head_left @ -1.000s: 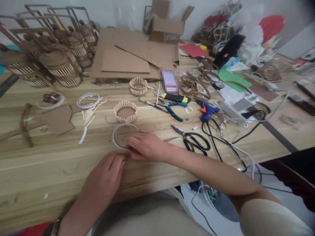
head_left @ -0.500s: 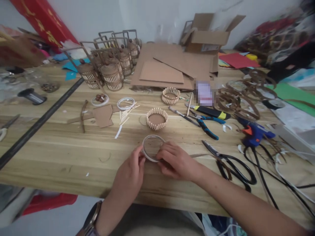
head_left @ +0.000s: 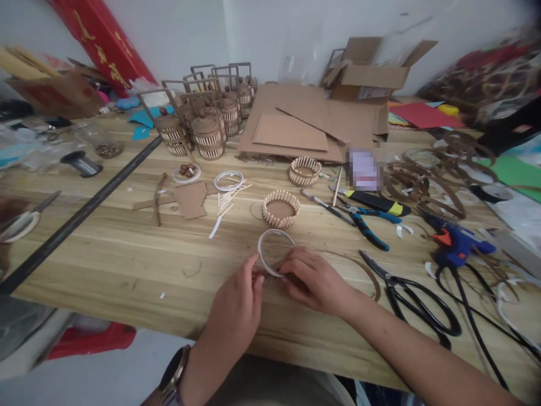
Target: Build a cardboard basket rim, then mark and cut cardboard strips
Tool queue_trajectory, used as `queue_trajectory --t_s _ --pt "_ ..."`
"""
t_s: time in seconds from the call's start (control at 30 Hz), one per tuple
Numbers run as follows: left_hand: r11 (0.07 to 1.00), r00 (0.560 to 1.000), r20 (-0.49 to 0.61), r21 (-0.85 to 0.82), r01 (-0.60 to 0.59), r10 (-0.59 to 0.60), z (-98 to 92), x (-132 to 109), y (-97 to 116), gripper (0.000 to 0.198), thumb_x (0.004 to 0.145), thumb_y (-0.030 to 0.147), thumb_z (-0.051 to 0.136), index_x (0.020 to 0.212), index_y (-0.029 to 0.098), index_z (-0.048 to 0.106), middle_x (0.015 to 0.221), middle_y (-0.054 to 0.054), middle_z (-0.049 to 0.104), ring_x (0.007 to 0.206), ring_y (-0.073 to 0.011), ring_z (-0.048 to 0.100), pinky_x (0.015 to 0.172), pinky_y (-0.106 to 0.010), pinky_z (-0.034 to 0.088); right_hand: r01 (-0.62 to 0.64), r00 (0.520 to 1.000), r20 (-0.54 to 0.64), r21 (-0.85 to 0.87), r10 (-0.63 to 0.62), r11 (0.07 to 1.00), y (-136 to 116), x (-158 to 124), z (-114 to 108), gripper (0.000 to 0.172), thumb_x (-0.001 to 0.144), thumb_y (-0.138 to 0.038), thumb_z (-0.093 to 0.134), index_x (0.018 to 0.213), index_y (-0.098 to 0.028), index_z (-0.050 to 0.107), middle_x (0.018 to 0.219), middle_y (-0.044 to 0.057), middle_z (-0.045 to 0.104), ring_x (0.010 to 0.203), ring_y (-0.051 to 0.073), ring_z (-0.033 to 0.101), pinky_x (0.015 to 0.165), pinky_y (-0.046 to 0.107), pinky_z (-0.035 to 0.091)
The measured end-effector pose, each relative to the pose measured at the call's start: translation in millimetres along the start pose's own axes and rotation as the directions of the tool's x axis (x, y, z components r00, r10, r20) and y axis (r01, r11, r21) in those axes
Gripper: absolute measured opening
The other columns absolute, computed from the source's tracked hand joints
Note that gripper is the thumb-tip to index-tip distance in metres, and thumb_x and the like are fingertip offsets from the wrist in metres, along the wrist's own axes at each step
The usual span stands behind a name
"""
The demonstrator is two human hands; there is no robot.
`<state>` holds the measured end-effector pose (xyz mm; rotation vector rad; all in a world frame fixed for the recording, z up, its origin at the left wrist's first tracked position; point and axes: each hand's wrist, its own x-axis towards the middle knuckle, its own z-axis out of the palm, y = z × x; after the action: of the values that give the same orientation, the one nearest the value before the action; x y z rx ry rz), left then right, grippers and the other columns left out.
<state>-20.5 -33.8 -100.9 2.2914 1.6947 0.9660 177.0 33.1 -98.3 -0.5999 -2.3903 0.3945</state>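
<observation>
The right hand [head_left: 310,279] is keeping a closed grip on the near right edge of a white ring [head_left: 260,254]. The left hand [head_left: 236,301] is curling beside the ring's left edge; whether its grip is holding anything, I cannot tell. Beyond the ring, a stick-walled round [head_left: 281,221] is standing on the tabletop [head_left: 127,270]; scissors [head_left: 391,280] are lying rightward.

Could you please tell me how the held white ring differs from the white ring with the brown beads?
The held ring tilts up in the right hand, while the bead ring lies flat on the table. The held ring has no beads inside it; the bead ring surrounds several brown beads. Both are round and whitish.
</observation>
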Motion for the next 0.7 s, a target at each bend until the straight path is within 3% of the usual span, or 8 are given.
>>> queue_trajectory --t_s 0.17,0.3,0.4,0.53,0.7 --pt "0.998 1.000 -0.030 0.056 0.003 -0.002 0.0 2 2 0.018 0.105 0.021 0.032 0.114 0.018 0.047 0.087 -0.007 0.077 0.070 -0.0210 0.077 0.055 -0.028 0.057 0.015 1.000 0.023 -0.039 -0.014 0.999 -2 1 0 0.012 0.090 -0.010 0.048 0.093 -0.021 0.053 0.081 0.005 0.067 0.078 0.019 0.059 0.073 0.033 0.049" --pt "0.991 0.998 -0.061 0.133 0.027 -0.019 -2.8 5 5 0.019 0.105 0.022 0.029 0.098 0.022 0.046 0.069 -0.001 0.073 0.051 -0.0199 0.071 0.042 -0.026 0.047 0.047 0.998 0.050 -0.070 -0.044 0.996 -4 1 0 0.012 0.090 -0.010 0.048 0.091 -0.021 0.054 0.081 0.005 0.067 0.077 0.019 0.060 0.072 0.032 0.048" --pt "0.984 0.997 -0.082 0.175 0.018 -0.003 -3.8 5 8 0.022 0.106 0.022 0.027 0.094 0.022 0.045 0.063 0.000 0.069 0.045 -0.0189 0.067 0.039 -0.025 0.043 0.052 0.999 0.002 -0.111 -0.052 0.993 -4 -1 -1 0.013 0.092 -0.010 0.048 0.097 -0.020 0.056 0.082 0.005 0.068 0.078 0.019 0.062 0.072 0.032 0.046" --pt "0.976 0.991 -0.096 0.207 -0.068 0.089 -2.7 1 11 0.026 0.107 0.023 0.023 0.094 0.022 0.045 0.064 0.000 0.067 0.048 -0.0180 0.067 0.044 -0.025 0.048 -0.013 0.992 -0.122 -0.244 -0.018 0.970 -2 -3 -2 0.018 0.097 -0.011 0.049 0.110 -0.019 0.058 0.083 0.005 0.070 0.076 0.019 0.062 0.070 0.031 0.043" --pt "0.972 0.984 -0.092 0.196 -0.132 0.152 0.2 -8 11 0.024 0.108 0.026 0.026 0.109 0.017 0.049 0.085 -0.009 0.074 0.071 -0.0198 0.075 0.060 -0.028 0.060 -0.046 0.991 -0.133 -0.353 -0.001 0.935 0 -3 -6 0.017 0.097 -0.012 0.049 0.102 -0.019 0.065 0.081 0.005 0.070 0.073 0.019 0.059 0.066 0.032 0.042"
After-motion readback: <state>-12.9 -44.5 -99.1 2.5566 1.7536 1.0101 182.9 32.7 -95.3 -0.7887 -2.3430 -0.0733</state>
